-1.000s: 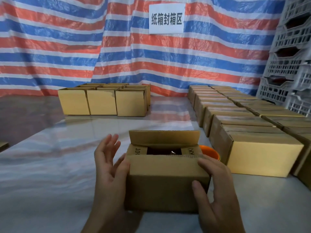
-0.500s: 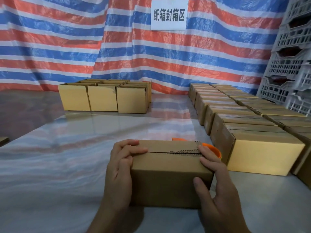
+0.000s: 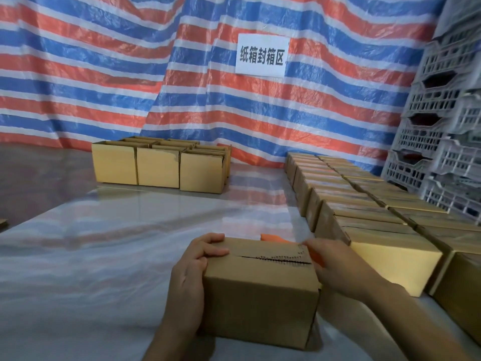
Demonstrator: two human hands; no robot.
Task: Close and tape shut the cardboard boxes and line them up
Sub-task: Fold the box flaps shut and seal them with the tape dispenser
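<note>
Flaps closed, seam untaped: left hand (image 3: 192,267) grips the cardboard box (image 3: 260,295); right hand (image 3: 335,261) reaches what is probably an orange tape dispenser (image 3: 273,238), grasp blurred, cannot tell. Next: tape along the seam.

dim even light, glare on glossy table (image 3: 130,230), soft motion blur, wide-angle bending at edges

A cardboard box (image 3: 260,295) sits nearest on the counter (image 3: 104,256). Rows of closed boxes (image 3: 364,222) lie to its right, open boxes (image 3: 158,168) behind and left, and stacked crates (image 3: 442,126) far right.
</note>
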